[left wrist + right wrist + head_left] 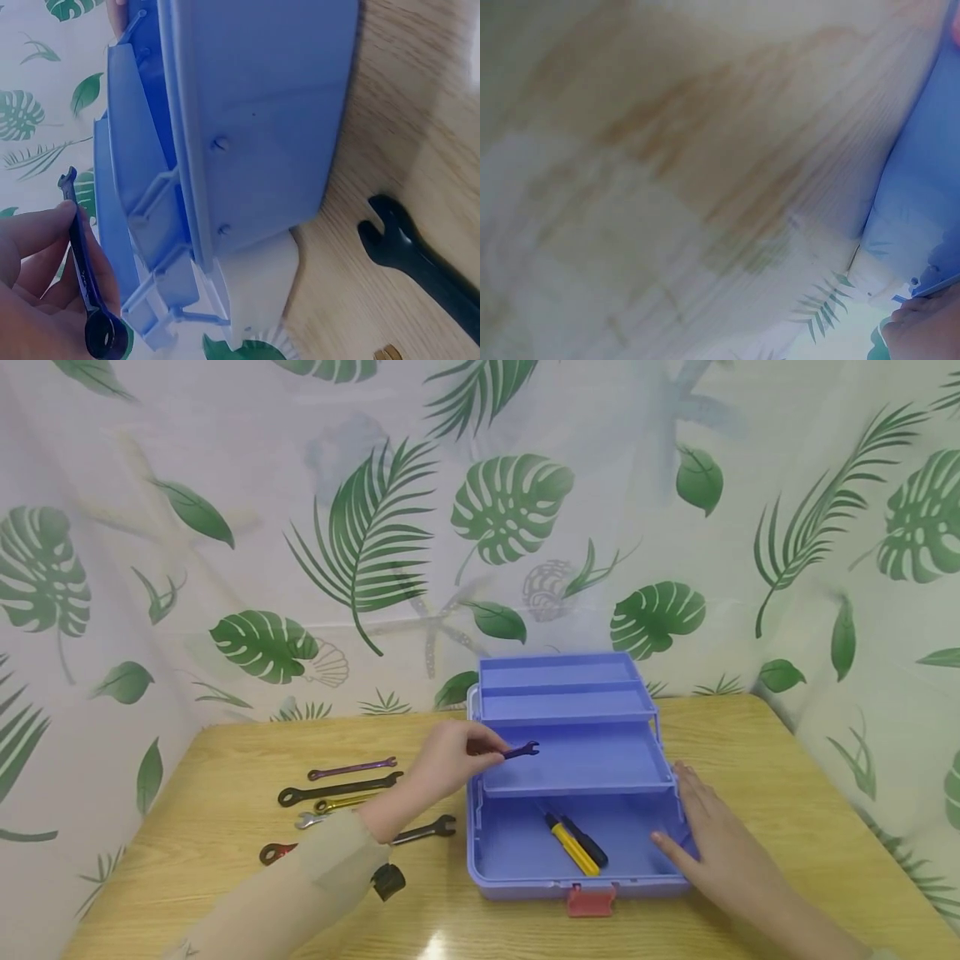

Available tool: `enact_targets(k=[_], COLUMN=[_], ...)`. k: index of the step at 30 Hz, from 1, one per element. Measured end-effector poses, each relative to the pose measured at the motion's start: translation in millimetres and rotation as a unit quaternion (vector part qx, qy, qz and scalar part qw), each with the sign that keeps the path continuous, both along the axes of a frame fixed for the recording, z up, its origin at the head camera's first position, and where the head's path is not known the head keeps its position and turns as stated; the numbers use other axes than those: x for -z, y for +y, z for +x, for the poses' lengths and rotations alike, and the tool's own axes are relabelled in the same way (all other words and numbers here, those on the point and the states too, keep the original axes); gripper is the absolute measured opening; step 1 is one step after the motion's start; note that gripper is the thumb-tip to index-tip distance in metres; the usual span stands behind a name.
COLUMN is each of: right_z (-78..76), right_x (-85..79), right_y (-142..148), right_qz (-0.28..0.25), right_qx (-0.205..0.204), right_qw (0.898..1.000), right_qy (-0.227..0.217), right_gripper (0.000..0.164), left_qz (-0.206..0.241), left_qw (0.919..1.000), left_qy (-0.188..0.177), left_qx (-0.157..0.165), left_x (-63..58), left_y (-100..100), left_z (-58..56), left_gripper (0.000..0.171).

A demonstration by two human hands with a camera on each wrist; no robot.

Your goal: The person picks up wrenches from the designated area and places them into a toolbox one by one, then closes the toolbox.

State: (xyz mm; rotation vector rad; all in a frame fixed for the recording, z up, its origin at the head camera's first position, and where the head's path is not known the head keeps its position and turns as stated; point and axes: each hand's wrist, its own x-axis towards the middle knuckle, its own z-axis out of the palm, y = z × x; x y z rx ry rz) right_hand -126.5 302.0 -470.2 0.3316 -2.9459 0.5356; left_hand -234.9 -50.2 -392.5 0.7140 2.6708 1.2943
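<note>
My left hand [457, 752] pinches a small dark purple wrench [522, 750] over the left edge of the middle tray of a blue toolbox [480, 887]. In the left wrist view the wrench [81, 262] stands between thumb and fingers, its ring end low and its forked end up. At the toolbox's right side, my right hand [723, 852] rests with straight fingers against the wall and its thumb over the rim. A yellow-handled screwdriver [576, 850] and a black-handled one [587, 841] lie in the bottom compartment.
Left of the toolbox several wrenches lie on the wooden table [225, 793]: a purple one [352, 768], a black one [337, 789], a gold one [348, 802], a red-marked one [277, 852] partly under the sleeve. A red latch [591, 902] hangs at the toolbox front. Leaf-printed cloth hangs behind.
</note>
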Motion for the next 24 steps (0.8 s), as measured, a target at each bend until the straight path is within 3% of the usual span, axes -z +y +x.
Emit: enact_targets(k=[12,18,24], right_z=[0.0,-0.9,0.6], right_x=[3.2,2.0,3.4], right_y=[0.3,-0.7,0.0], right_qz=[-0.004,-0.001,-0.008], right_qx=[-0.003,0.002,-0.003], right_qw=[1.000,1.000,1.000], right_qy=[0.011,-0.001,0.011], right_gripper=[0.093,0.095,0.094], left_qz=[-0.006,0.014,0.006], left_qw=[0.9991,0.9985,0.9979], left_qy=[0.023,-0.004,-0.008], left_qx=[0.034,0.052,0.064], left_x=[-5.1,-4.2,2.1], left_y=[37.2,53.3,65.6], left_z=[-8.4,-7.2,-8.4], left_gripper=[0.009,0.010,0.010])
